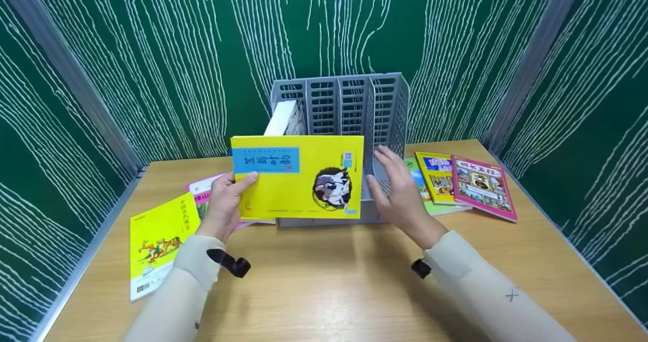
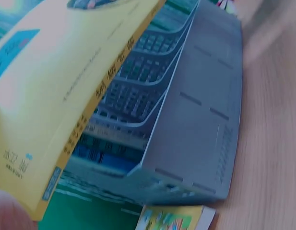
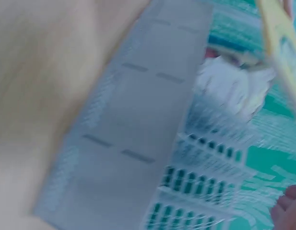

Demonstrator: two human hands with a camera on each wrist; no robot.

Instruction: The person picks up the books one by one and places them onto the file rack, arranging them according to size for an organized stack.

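Note:
My left hand [image 1: 225, 200] grips a yellow book [image 1: 283, 195] by its left end, thumb on the cover. The book is held sideways, with a blue title label and a round dark picture on it. In the left wrist view the yellow book [image 2: 52, 105] shows its printed spine. My right hand [image 1: 402, 195] is beside the book's right end, apart from it, with its fingers extended. Behind the book stands a grey file rack [image 1: 390, 114] with several upright slots. A white-edged book [image 1: 281, 118] stands in its leftmost slot.
To the left lie a yellow book with a tiger [image 1: 162, 236] and a partly covered pink book [image 1: 202, 185]. Right of the rack, a green book [image 1: 440, 209], a yellow-and-blue book [image 1: 438, 180] and a pink-red book [image 1: 486, 187] overlap on the wooden table [image 1: 324, 291]. Green panels stand behind.

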